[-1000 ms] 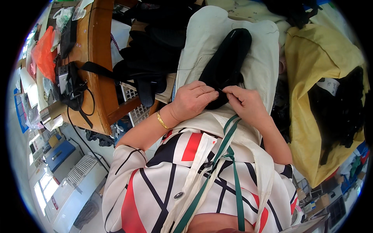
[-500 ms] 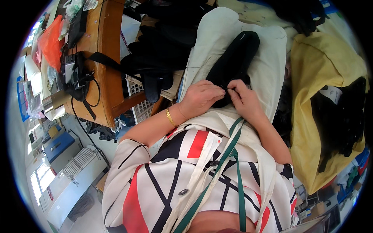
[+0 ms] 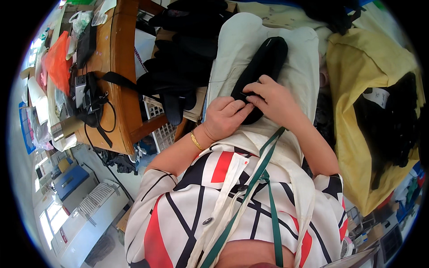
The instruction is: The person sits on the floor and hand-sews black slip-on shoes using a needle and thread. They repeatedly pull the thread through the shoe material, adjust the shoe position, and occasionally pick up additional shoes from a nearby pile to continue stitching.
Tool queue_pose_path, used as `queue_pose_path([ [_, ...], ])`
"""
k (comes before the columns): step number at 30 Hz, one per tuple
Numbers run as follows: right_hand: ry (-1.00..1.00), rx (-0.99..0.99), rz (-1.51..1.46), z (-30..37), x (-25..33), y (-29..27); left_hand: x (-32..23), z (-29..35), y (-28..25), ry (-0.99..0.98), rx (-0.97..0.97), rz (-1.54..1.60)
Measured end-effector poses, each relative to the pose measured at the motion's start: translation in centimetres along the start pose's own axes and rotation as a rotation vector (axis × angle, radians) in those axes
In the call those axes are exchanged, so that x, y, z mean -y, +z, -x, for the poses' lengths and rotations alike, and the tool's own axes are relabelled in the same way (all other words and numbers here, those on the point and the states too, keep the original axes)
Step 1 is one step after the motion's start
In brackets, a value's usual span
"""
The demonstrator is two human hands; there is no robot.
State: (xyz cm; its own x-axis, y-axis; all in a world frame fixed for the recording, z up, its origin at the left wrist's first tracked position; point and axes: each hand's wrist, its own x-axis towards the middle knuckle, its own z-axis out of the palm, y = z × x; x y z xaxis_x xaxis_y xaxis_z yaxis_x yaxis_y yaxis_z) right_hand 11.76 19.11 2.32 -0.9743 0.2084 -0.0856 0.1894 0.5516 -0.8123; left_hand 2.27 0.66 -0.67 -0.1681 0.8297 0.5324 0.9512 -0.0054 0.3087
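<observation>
A long black cloth shoe [image 3: 263, 62], rounded at its far end, lies across the white cloth [image 3: 301, 58] over my lap. At its near part, my left hand [image 3: 223, 117] pinches the edge between thumb and bent fingers. Close above and to its right, my right hand [image 3: 275, 100] has its thumb and forefinger pressed together against the shoe. A thin, pale needle-like sliver shows by the right fingertips; most of it is hidden. One fine dark thread runs across the cloth left of the shoe.
Several black shoes [image 3: 183, 62] are piled beyond my left arm, by a wooden table [image 3: 123, 49] carrying a red plastic bag [image 3: 58, 60] and a strapped device [image 3: 82, 87]. To the right, a yellow sack [image 3: 346, 111] holds black items. A white plastic crate [image 3: 163, 131] stands below the table.
My right hand has moved up and left over the shoe, its fingers now nearer the left hand's. The left hand still pinches the shoe, tilted slightly. The whole view has shifted a little.
</observation>
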Motion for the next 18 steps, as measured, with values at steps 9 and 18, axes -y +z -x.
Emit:
queue_pose_path([
  [9,0.147,-0.124,-0.736,-1.0,-3.3,2.5,0.6,-1.3,0.0,-0.066,0.048,0.109],
  [18,0.182,-0.038,-1.666,0.5,-4.5,-1.5,1.2,-2.7,-0.4,-0.167,0.196,0.282],
])
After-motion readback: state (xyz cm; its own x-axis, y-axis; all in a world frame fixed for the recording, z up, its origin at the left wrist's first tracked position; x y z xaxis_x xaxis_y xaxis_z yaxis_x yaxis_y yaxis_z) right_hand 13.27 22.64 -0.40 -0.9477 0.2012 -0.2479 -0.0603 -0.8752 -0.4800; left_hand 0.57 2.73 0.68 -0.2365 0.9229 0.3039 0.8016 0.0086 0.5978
